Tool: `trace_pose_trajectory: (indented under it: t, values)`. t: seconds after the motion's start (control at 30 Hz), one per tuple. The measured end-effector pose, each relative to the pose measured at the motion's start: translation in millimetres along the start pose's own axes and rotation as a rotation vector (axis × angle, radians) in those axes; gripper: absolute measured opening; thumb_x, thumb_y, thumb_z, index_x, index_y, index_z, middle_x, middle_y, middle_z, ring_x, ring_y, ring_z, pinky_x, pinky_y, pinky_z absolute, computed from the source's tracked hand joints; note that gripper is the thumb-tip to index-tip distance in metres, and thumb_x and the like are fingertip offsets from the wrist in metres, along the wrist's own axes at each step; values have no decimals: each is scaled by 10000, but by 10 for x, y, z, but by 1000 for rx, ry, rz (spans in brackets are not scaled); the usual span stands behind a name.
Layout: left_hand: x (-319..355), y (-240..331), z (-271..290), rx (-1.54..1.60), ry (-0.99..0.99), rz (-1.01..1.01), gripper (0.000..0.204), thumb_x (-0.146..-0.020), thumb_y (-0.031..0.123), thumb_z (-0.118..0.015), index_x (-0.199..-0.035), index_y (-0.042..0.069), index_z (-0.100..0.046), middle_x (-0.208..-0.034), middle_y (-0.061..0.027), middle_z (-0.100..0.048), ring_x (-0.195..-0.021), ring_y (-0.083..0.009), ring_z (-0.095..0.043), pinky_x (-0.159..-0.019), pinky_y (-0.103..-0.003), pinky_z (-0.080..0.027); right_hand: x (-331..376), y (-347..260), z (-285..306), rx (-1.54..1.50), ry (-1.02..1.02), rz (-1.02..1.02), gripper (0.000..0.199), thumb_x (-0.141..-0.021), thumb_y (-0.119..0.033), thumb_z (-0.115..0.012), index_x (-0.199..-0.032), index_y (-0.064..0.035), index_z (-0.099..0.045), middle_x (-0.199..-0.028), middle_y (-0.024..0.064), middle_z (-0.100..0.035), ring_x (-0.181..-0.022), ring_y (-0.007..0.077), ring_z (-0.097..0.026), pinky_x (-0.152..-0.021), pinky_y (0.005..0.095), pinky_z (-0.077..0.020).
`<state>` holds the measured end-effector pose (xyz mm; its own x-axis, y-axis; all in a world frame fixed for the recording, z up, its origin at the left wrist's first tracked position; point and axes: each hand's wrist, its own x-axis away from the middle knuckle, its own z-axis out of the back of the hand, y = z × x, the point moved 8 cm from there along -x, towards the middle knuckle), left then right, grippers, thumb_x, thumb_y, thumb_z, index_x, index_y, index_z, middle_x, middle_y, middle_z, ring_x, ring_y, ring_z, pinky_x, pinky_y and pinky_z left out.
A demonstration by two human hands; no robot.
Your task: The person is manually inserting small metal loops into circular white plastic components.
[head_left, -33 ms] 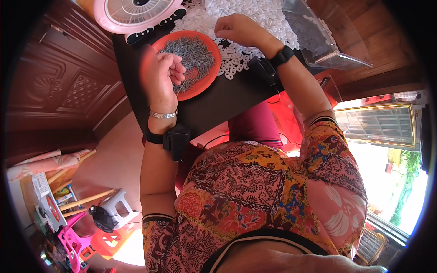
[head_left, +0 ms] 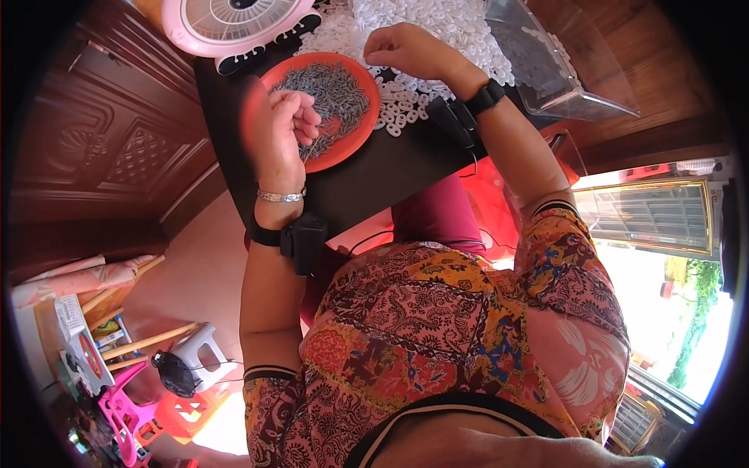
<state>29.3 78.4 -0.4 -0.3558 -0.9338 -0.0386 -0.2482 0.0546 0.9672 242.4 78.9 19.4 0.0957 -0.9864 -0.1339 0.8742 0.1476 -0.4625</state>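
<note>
An orange-red plate (head_left: 365,139) on the dark table holds a heap of small grey screws (head_left: 335,93). My left hand (head_left: 282,129) is over the plate's left side, its fingers curled in toward the palm. Whatever those fingers hold, if anything, is hidden. Beyond the plate, to its right, spreads a large pile of small white plastic pieces (head_left: 460,35), the nearer ones oval with holes. Just above that pile's near left part is my right hand (head_left: 406,51), thumb and fingers closed together. Nothing can be made out between its fingertips.
A pink fan (head_left: 242,27) stands at the table's far left. Toward the far right sits a clear plastic bin (head_left: 573,93) with some white pieces inside. Carved wooden panelling (head_left: 109,132) rises on the left. Plastic stools (head_left: 199,359) are on the floor at lower left.
My right hand has shifted very slightly left over the white pieces. My left hand stays almost in place, still curled.
</note>
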Motion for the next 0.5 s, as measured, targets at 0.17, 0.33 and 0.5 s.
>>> trace_pose_trajectory:
  t: [0.17, 0.33, 0.5]
  values:
    - [-8, -47, -55, -59, -53, 45, 197, -877, 189, -491, -824, 44, -613, -658, -25, -580, -512, -70, -489, -463, -187, -361, -44, -520, -194, -648, -211, 93, 233, -854, -186, -615, -987, 4, -641, -871, 6, -643, -822, 75, -562, -751, 230, -451]
    - [-18, -59, -32, 12, -13, 59, 194, -875, 210, -502, -814, 44, -581, -649, -35, -585, -509, -83, -501, -472, -195, -371, -102, -830, -291, -752, -256, 153, 209, -841, -150, -637, -979, 6, -645, -874, 11, -641, -826, 76, -569, -778, 230, -454]
    - [-31, -71, 24, 50, -46, 70, 189, -870, 209, -504, -811, 45, -579, -660, -40, -592, -517, -89, -513, -486, -200, -380, -122, -921, -313, -645, -203, 225, 178, -847, -118, -632, -964, 15, -646, -872, 25, -644, -826, 81, -577, -795, 229, -457]
